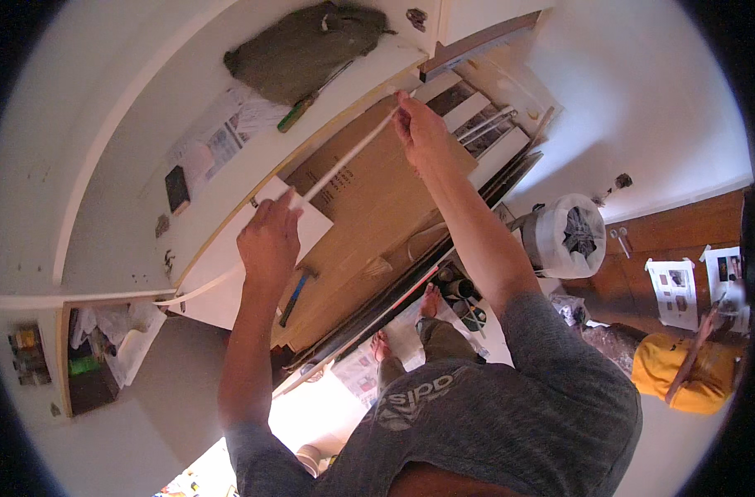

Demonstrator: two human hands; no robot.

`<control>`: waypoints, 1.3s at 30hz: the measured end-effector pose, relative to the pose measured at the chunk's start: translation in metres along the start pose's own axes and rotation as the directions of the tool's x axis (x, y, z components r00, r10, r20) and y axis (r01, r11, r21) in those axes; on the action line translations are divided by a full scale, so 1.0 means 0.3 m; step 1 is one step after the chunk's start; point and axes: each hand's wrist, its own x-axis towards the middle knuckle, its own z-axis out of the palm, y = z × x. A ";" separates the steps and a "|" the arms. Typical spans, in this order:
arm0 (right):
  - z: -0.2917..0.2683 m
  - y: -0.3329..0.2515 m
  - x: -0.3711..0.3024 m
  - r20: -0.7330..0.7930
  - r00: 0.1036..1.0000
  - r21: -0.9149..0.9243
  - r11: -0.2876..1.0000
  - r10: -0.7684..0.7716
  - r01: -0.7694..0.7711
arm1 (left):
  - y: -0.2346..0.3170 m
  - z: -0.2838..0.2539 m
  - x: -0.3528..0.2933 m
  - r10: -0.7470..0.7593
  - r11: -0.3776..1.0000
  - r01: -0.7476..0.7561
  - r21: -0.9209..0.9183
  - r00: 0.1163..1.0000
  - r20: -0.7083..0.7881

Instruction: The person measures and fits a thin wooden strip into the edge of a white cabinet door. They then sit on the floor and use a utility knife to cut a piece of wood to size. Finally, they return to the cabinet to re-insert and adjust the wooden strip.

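- White strip [344, 166]: spans the two hands over the cardboard [386, 195], its tail curving beyond the left; uneven tension could kink it.
- Right hand [419, 132]: thumb and fingers pinched together on the strip near its far end; a slack pinch could release it.
- Left hand [270, 238]: half curled, fingertips at the strip above the white panel [317, 225]; whether it grips cannot be told; slippage appears possible.

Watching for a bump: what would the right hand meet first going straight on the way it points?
Probably the near edge of the white ledge, just past the right hand, then the dark olive cloth; depth is unclear here.
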 end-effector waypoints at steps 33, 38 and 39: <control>0.052 -0.059 0.348 -0.385 0.905 0.206 0.938 -0.183 0.277 | -0.021 0.384 0.255 0.011 1.000 -0.020 -0.023 0.938 -0.345; 0.014 -0.048 0.414 -0.390 0.908 0.143 0.964 -0.151 0.222 | -0.020 0.388 0.266 0.037 0.999 -0.043 -0.009 0.934 -0.355; 0.000 -0.038 0.436 -0.401 0.905 0.135 0.967 -0.144 0.214 | -0.020 0.388 0.268 0.044 0.999 -0.048 -0.004 0.934 -0.354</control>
